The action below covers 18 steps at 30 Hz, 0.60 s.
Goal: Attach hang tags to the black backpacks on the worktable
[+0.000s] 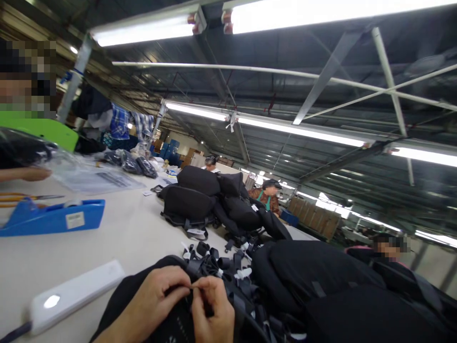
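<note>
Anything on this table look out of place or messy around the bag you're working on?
Nothing looks damaged or spilled. Both hands, left hand and right hand, pinch a small part on the black bag. Loose black straps lie in an untidy tangle just beyond, and more black bags are heaped unevenly behind.

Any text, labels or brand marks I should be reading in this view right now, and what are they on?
None can be read.
White label on the blue tape dispenser: too blurred.
Faint pale print on the black bag under the left hand and right hand: too small and cut off.
White tags on the black straps: no legible print.
Printed sheet in the clear plastic bag: blurred.
</note>
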### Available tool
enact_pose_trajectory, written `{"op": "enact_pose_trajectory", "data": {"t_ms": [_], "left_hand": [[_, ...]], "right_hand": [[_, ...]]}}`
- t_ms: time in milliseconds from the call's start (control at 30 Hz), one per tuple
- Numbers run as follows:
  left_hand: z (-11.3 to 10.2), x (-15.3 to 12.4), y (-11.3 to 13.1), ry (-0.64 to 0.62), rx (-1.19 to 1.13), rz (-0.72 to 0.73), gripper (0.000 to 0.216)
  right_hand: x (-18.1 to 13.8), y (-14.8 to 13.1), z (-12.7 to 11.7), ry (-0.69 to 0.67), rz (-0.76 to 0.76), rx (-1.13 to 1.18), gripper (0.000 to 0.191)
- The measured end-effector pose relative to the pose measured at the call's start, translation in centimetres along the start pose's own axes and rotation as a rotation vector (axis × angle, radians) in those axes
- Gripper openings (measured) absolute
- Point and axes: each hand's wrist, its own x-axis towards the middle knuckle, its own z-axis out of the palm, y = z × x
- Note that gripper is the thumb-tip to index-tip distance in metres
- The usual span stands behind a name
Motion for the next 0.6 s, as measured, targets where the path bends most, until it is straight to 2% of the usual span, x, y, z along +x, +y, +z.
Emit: {"op": "enact_pose_trajectory", "data": {"t_ms": [133,300,600], "left_hand": [[0.2,-0.4,-0.1,0.042,-0.028,-0.001,0.019],[0.1,-1.0,-0.2,0.068,-0.042,0.015,0.017],[0.0,-1.2,-0.2,0.094,-0.101,0.033,0.016]], "right_hand": [[-0.1,0.3,-0.6,-0.083,0.111,0.119,0.01],[0.2,0.6,-1.5,-0.133,0.143,0.155,0.012],[0.3,0.3,-1.8,-0.19,0.071,0.166,0.012]]}}
